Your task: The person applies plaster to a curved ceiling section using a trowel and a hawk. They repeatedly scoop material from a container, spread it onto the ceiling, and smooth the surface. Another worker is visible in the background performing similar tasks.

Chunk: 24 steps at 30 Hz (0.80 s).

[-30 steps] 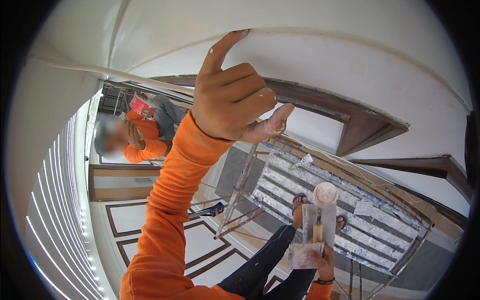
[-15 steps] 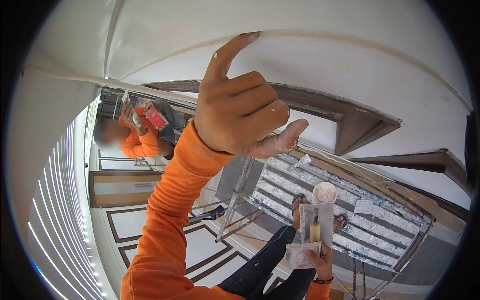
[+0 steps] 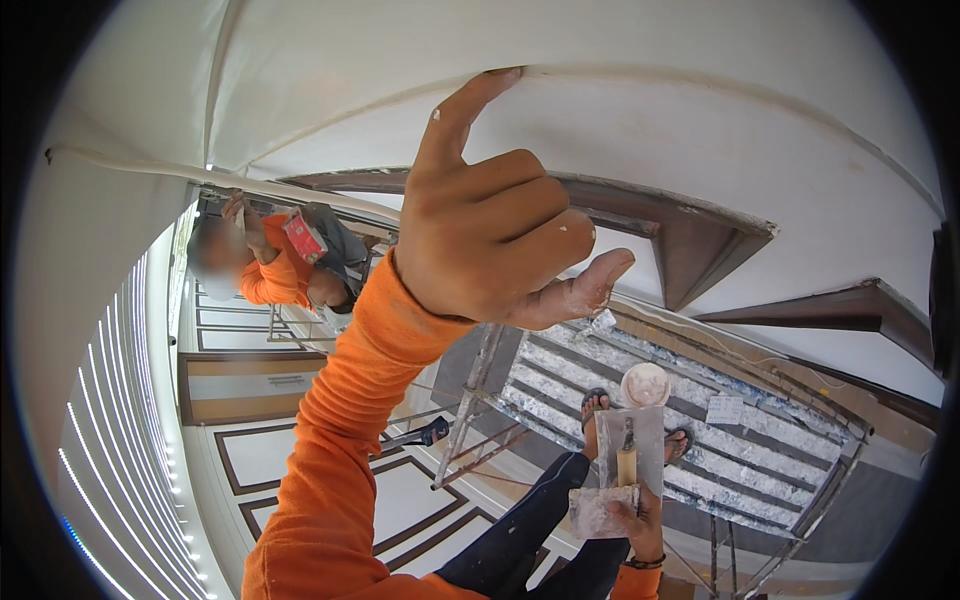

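My left hand [image 3: 490,235], in an orange sleeve, is raised with the back of the hand toward me. One finger stretches up and its tip touches the seam [image 3: 600,72] on the white surface overhead. The other fingers curl, the thumb stands apart, and nothing is held. White smears mark the skin. Low down, my right hand [image 3: 645,525] is closed on a plastering trowel [image 3: 648,435] with a flat rectangular blade and wooden handle. A smaller putty-smeared plate [image 3: 598,512] is also held in that hand, partly hidden by the fingers.
Beneath my feet is a putty-splattered slatted scaffold platform [image 3: 560,380]. A round tub of pinkish putty [image 3: 645,384] is by my sandalled feet. Brown trim [image 3: 690,245] juts from the wall. To the left, a co-worker [image 3: 285,265] in orange sits with a red-and-white package [image 3: 305,238].
My left fingertip stays at the seam while the view shifts slightly. The co-worker's raised hand has moved closer to their head. My right hand keeps its hold on the trowel.
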Each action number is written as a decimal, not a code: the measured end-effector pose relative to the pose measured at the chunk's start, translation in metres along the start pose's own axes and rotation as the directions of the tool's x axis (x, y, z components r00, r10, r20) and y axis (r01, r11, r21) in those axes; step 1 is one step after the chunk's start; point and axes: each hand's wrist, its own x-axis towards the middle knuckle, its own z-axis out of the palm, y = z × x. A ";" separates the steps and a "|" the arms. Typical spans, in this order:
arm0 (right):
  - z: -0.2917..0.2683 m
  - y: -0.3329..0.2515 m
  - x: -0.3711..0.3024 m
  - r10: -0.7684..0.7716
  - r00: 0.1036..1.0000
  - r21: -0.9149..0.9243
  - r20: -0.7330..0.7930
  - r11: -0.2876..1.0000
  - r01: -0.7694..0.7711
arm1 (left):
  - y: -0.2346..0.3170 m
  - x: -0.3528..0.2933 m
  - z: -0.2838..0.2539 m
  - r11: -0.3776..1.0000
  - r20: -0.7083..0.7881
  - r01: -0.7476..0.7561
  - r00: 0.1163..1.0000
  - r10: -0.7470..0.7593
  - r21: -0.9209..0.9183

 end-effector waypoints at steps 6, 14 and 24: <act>-0.002 -0.001 -0.004 -0.024 1.000 0.013 -0.003 1.000 0.024 | 0.008 0.011 0.004 1.000 0.010 0.005 1.000 -0.005 0.014; -0.008 0.001 -0.009 -0.032 0.999 0.017 -0.018 0.999 0.033 | 0.020 0.025 0.016 0.999 -0.036 -0.013 0.999 0.012 -0.037; -0.011 -0.008 -0.013 -0.028 0.999 0.027 -0.017 0.999 0.028 | 0.023 0.030 0.017 0.999 -0.010 0.012 1.000 -0.013 -0.039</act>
